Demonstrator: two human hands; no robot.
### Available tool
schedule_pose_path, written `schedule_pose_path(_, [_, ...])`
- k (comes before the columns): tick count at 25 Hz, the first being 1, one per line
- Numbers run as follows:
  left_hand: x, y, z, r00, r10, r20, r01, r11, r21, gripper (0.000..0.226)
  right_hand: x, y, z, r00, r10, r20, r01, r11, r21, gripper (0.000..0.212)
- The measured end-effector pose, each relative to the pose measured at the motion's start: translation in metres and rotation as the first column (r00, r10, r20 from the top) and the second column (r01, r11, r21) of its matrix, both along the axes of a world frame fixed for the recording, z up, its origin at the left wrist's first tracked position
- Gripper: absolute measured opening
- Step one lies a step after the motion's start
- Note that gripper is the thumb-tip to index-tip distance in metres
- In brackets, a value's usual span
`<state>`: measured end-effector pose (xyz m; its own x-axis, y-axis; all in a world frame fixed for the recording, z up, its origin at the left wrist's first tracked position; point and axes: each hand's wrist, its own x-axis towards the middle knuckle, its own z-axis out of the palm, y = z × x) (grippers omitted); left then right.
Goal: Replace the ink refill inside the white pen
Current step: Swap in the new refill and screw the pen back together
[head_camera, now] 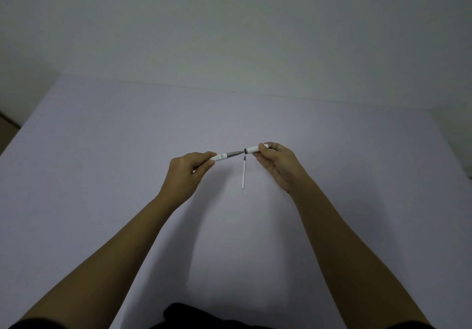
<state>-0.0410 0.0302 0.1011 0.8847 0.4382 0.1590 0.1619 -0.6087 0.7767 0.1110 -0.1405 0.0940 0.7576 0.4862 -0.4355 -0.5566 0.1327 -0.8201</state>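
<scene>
My left hand (187, 173) pinches the white pen barrel (221, 157), whose grey tip section points right, held above the table. In my right hand (277, 161) is the white pen cap (252, 149), its dark open end facing the pen's tip, a very small gap between them. A thin white ink refill (243, 174) with a dark tip lies on the pale table (102, 162) just below the two parts, pointing away from me.
The table's far edge meets a plain pale wall (229, 22). A dark strip of floor or furniture (7, 122) shows at the left edge. Dark clothing (194, 316) fills the bottom centre.
</scene>
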Motion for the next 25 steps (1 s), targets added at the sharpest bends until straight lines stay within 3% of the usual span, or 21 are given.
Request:
schedule_pose_path(15, [0.002, -0.004, 0.000, 0.999, -0.010, 0.037, 0.010, 1.000, 0.003, 0.019, -0.016, 0.007, 0.010, 0.999, 0.037, 0.023, -0.037, 0.999, -0.003, 0.003])
schedule_pose_path(25, [0.000, -0.007, -0.007, 1.000, 0.001, 0.029, -0.002, 1.000, 0.006, 0.019, -0.027, 0.023, 0.009, 0.992, 0.064, 0.106, -0.059, 0.997, -0.053, 0.017])
